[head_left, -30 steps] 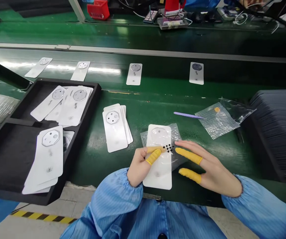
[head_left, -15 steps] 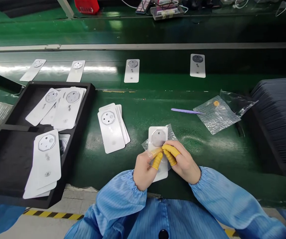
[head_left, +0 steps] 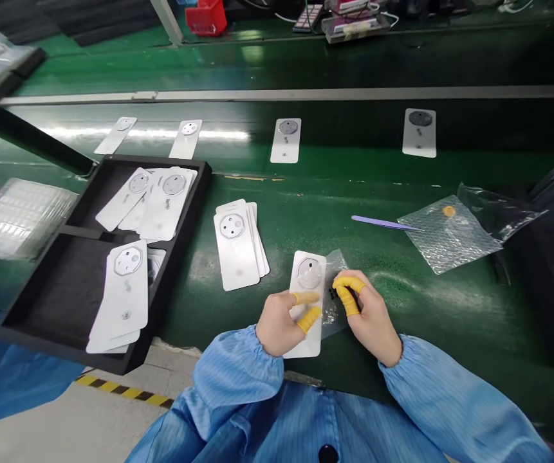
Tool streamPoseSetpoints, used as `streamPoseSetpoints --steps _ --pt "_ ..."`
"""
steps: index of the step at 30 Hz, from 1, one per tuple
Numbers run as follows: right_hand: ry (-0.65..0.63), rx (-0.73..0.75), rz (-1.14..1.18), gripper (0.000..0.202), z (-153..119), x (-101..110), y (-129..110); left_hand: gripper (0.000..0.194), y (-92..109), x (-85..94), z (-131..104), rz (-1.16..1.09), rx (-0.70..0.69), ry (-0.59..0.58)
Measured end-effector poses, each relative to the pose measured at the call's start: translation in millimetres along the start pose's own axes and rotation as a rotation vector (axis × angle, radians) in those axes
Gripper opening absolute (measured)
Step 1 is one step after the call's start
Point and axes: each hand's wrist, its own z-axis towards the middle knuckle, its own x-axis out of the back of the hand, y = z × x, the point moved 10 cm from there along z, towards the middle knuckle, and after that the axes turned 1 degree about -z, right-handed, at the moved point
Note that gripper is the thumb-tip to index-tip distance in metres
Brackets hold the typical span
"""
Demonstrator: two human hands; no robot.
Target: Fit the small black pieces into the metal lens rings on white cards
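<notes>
In front of my body a white rectangular panel (head_left: 307,350) with an octagonal camera-ring cutout lies on the green bench. My left hand (head_left: 286,321) is closed over its left edge, with yellow finger cots on the thumb and forefinger. A clear plastic bag (head_left: 335,325) lies just right of the panel and partly under it, with tiny black pieces (head_left: 332,293) on it. Over that bag my right hand (head_left: 363,308), also in yellow finger cots, is pinched; whatever sits between its fingertips is hidden or too small to name.
A stack of similar panels (head_left: 238,254) sits left of my hands. Beyond it is a black divided tray (head_left: 40,302) with more panels. Purple tweezers (head_left: 378,222) touch a bubble-wrap sheet (head_left: 450,241) bearing an orange piece. Several panels lie along the back, including one panel (head_left: 419,132) at right.
My right hand has moved right, off the panel and over the bag's black pieces. My left hand stays on the panel. The view has turned left, shifting the surroundings rightward.
</notes>
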Motion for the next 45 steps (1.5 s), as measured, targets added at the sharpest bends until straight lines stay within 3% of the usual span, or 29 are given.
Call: streamPoseSetpoints --steps 2,5,7,10,15,18,21,23,26,31,38,45 --pt "0.039 0.011 0.006 0.014 -2 4 1 0.039 -2 19.8 -9 -0.104 0.052 0.051" --pt "0.100 0.029 -0.003 0.012 -5 15 -1 0.063 -2 66.2 -33 -0.295 0.106 0.316" --pt "0.154 -0.029 0.054 0.009 -4 28 5 0.089 5 81.9 -48 -0.395 0.094 0.439" --pt "0.184 -0.190 0.219 0.009 1 46 23 0.103 26 68.5 -49 -0.522 0.028 0.406" --pt "0.056 -0.343 0.277 0.019 9 55 31 0.078 53 18.7 -31 -0.630 -0.005 0.203" --pt "0.231 -0.241 0.221 0.010 5 78 2 0.067 56 -2.3 -28 -0.647 0.026 0.111" --pt "0.438 0.019 0.017 0.014 -4 94 -56 0.058 60 -12.0 -29 -0.607 -0.006 0.084" --pt "0.430 0.161 -0.118 0.027 -8 85 -87 0.054 63 -18.8 -32 -0.582 -0.032 0.059" --pt "0.405 0.254 -0.212 0.037 -13 71 -104 0.055 61 -23.9 -36 -0.494 -0.026 0.079" --pt "0.355 0.304 -0.309 0.046 -23 65 -94 0.060 54 -24.8 -40 -0.359 0.013 0.138" --pt "0.005 0.367 -0.484 0.060 -29 39 -91 0.055 60 -24.1 -34 -0.340 -0.045 0.105" --pt "-0.047 0.308 -0.453 0.070 -34 24 -89 0.052 54 -22.9 -34 -0.254 -0.062 0.102"
